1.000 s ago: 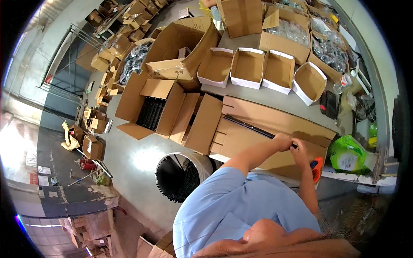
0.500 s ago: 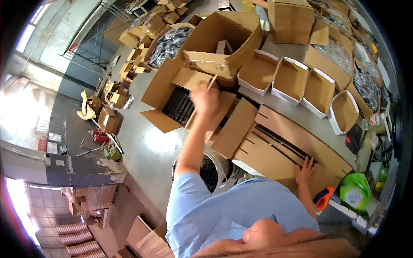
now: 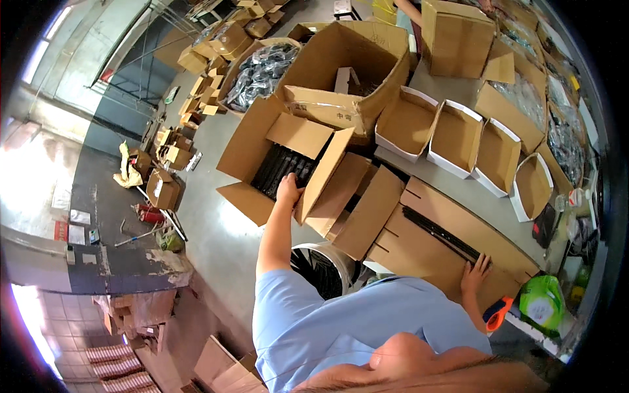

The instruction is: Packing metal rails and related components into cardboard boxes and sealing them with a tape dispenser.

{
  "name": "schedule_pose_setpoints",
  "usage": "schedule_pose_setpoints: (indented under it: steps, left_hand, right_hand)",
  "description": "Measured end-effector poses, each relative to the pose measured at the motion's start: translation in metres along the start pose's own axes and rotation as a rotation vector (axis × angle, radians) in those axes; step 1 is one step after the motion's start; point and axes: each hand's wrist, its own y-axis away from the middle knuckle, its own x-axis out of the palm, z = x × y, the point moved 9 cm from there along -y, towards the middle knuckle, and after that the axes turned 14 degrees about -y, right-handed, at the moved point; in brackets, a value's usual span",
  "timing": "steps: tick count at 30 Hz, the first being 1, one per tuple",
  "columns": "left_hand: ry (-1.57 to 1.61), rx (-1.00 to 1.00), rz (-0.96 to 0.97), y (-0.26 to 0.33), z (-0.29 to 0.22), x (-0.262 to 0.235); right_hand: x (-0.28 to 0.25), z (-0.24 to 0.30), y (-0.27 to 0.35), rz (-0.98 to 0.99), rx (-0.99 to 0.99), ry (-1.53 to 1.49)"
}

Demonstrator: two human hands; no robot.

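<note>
Left hand in open carton (grip unclear), right hand fingers spread on flat cardboard.

My left hand reaches into the open carton on the floor, my right hand rests on flattened cardboard on the surface.

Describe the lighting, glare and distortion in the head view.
Head view: strong fisheye bending, black rim in the corners; blown-out glare at the left edge and a bright patch on the floor; left hand in the open carton and right hand look sharp.
</note>
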Motion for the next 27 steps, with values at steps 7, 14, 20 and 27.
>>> schedule_pose_setpoints:
  steps: [7,14,20,27]
  left_hand:
    - [-0.074,0.252,0.039,0.007,-0.064,-0.03]
    - [-0.42,0.449,0.174,-0.015,-0.04,0.019]
    - [-0.097,0.291,0.172,-0.002,-0.06,-0.009]
    - [0.313,-0.023,0.242,-0.017,-0.021,-0.007]
  right_hand:
    - [-0.025,0.054,0.003,-0.051,-0.088,-0.068]
    - [-0.005,0.231,-0.002,0.147,-0.824,-0.145]
    - [0.036,0.216,-0.01,0.183,-0.84,-0.267]
    - [0.024,0.183,-0.012,0.061,-0.884,-0.405]
